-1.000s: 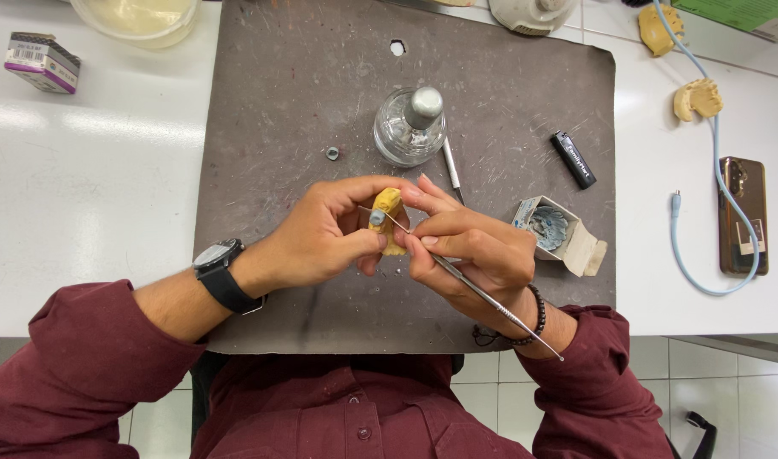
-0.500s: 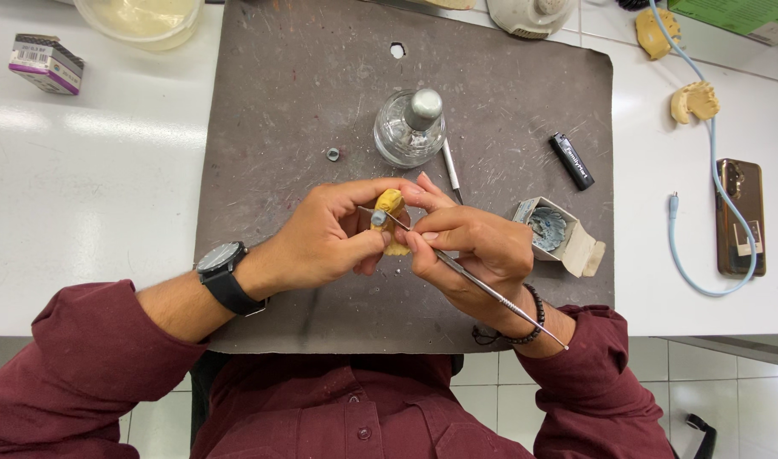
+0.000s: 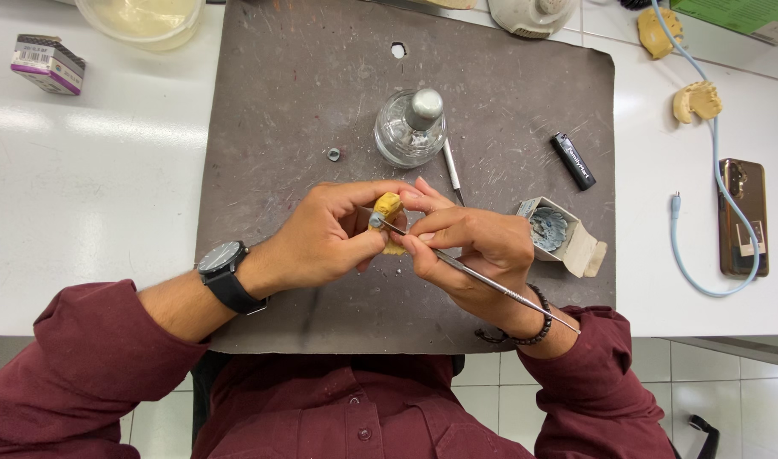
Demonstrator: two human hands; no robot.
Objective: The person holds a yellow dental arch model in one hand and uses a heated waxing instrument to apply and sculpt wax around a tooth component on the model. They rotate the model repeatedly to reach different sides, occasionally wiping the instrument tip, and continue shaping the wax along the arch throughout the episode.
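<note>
My left hand (image 3: pixel 325 238) holds a small yellow dental cast (image 3: pixel 388 207) between thumb and fingers, above the dark grey work mat (image 3: pixel 278 110). A little grey bit sits on the cast at the tool's tip. My right hand (image 3: pixel 474 246) grips a thin metal carving tool (image 3: pixel 491 284) like a pen, its tip touching the cast and its long handle running back over my wrist. Both hands are close together, fingers touching around the cast.
On the mat stand a glass spirit lamp with a metal cap (image 3: pixel 411 129), a second metal tool (image 3: pixel 453 170), a black lighter (image 3: pixel 573 160), a small open box of grey wax (image 3: pixel 555 231) and a tiny grey ring (image 3: pixel 334 155). A phone (image 3: pixel 743 218) with blue cable (image 3: pixel 695 255), yellow casts (image 3: pixel 697 100), a bowl (image 3: pixel 141 19) and a small carton (image 3: pixel 47 63) lie on the white counter.
The hands stay in almost the same place; the tool tip and cast shift only slightly against each other.
</note>
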